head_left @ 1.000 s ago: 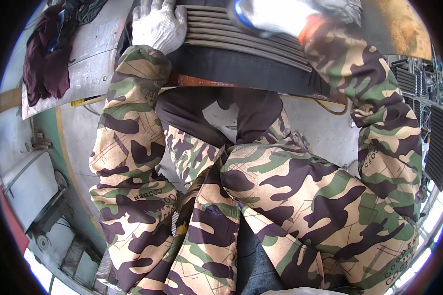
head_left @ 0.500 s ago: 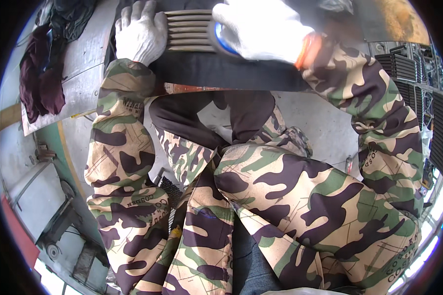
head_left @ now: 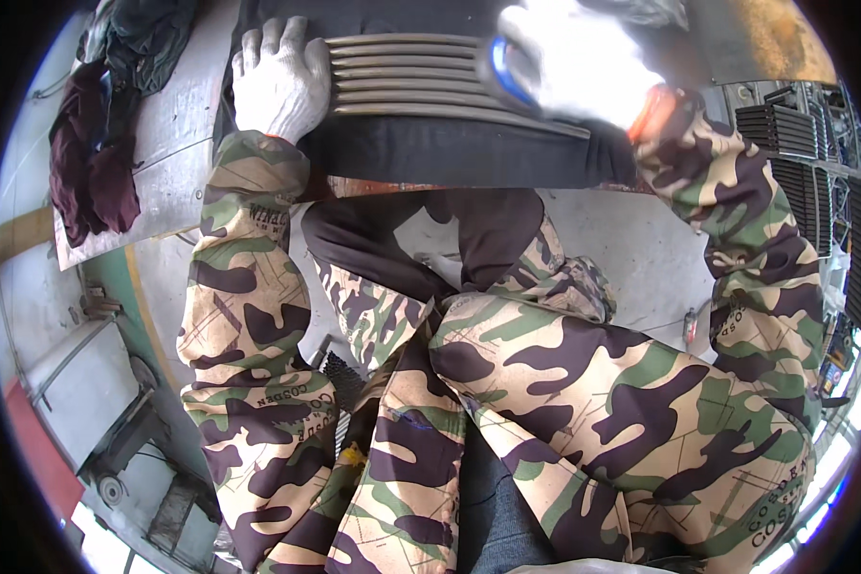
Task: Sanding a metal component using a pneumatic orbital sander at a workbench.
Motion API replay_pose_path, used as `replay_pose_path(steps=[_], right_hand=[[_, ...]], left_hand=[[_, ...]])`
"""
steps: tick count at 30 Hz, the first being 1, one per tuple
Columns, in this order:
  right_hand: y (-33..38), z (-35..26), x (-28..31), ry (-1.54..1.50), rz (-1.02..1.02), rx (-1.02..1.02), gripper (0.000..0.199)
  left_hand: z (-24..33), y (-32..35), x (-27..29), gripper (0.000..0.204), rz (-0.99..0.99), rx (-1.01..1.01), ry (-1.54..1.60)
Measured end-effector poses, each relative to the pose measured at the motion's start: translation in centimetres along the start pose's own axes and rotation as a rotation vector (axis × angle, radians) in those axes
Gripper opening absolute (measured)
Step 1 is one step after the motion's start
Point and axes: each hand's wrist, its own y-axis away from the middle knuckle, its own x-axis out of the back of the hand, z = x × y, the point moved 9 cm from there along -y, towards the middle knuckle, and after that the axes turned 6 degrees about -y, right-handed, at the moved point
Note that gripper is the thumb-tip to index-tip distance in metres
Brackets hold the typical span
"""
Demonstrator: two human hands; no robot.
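Observation:
Several slim metal rods [head_left: 402, 83] lie side by side, running left to right across a black cloth [head_left: 450, 153] on the bench. My left hand [head_left: 282, 81], in a white knit glove, lies flat at their left ends with its fingers spread. Over their right part is my right hand [head_left: 584, 65], also in a white glove with an orange cuff and smeared by motion. It is closed on a blue-edged, rounded thing [head_left: 510, 75] pressed against the rods; its kind cannot be made out. The glove hides most of it and some of the rods' right ends.
Dark red cloth [head_left: 94, 163] hangs over the pale board at the left. A rust-stained sheet [head_left: 780, 43] is at the upper right, above racks of dark bars [head_left: 780, 129]. A white wheeled cart [head_left: 86, 392] stands at the lower left.
My right hand has moved to the right along the rods with the blue-edged thing, baring more of their length. My left hand stays at the left ends. The whole view has shifted slightly.

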Motion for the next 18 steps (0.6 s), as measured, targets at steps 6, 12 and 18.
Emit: replay_pose_path(steps=[6, 12, 18], right_hand=[[2.9, -0.6, -2.4, 0.016, -0.050, 0.032, 0.024], [-1.5, 1.8, -3.5, 0.064, -0.067, -0.045, 0.026], [-3.4, -0.6, -3.7, 0.019, -0.096, -0.006, 0.027]], left_hand=[[0.5, 0.1, 0.7, 0.033, -0.002, 0.013, 0.008], [-0.5, 0.1, -0.9, 0.042, -0.176, 0.095, 0.064], [0.2, 0.0, -0.5, 0.042, -0.186, 0.107, 0.047]])
